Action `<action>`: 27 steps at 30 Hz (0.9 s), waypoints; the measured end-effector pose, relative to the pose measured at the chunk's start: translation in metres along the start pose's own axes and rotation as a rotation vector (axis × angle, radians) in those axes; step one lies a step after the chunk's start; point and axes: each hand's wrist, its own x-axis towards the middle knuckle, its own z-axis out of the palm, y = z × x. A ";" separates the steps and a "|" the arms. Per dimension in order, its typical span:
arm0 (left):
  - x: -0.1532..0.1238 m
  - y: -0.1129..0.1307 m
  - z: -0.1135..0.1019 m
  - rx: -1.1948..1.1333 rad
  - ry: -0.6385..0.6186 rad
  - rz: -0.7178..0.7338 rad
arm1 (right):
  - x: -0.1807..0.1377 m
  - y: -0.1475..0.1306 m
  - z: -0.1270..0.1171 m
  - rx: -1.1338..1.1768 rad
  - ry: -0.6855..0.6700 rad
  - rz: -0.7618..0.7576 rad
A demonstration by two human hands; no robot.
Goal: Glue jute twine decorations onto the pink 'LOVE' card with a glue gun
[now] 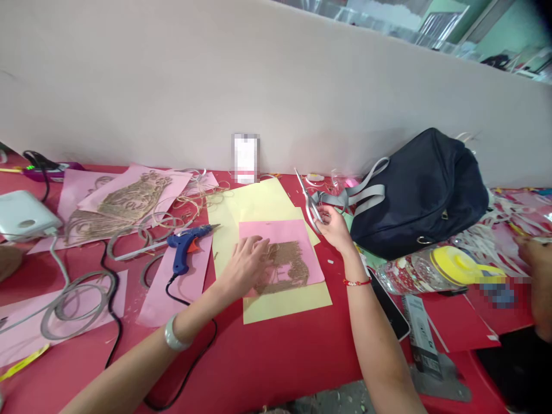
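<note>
Our left hand (249, 259) touches flat brown twine-work (291, 253), its grip unclear. At two o'clock, our right hand (334, 228) clasps silver metal scissors (306, 194).

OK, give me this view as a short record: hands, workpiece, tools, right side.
Left hand: over the workpiece's left part
Right hand: holding scissors, blades toward the wall
Workpiece: brown cord design on pink sheet, yellow paper beneath
Glue gun: blue, lying left of workpiece
Right side: dark bag, yellow-lidded bottle
</note>
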 end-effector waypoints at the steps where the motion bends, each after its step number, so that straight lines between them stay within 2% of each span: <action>1: 0.008 -0.001 -0.002 -0.036 -0.009 -0.013 | 0.001 -0.002 0.004 0.047 -0.020 -0.001; 6: 0.037 -0.010 -0.006 -0.123 -0.055 -0.022 | 0.019 -0.022 0.009 0.229 -0.158 0.007; 12: 0.046 -0.017 0.000 -0.183 -0.081 -0.083 | 0.030 -0.042 -0.001 0.387 -0.294 -0.031; 19: 0.055 -0.017 -0.006 -0.229 -0.194 -0.018 | 0.025 -0.036 0.016 0.418 -0.328 -0.002; 24: 0.063 -0.017 -0.010 -0.264 -0.287 0.070 | 0.029 -0.046 0.018 0.455 -0.317 -0.009; 27: 0.066 -0.019 -0.011 -0.259 -0.302 0.089 | 0.026 -0.053 0.019 0.471 -0.320 -0.051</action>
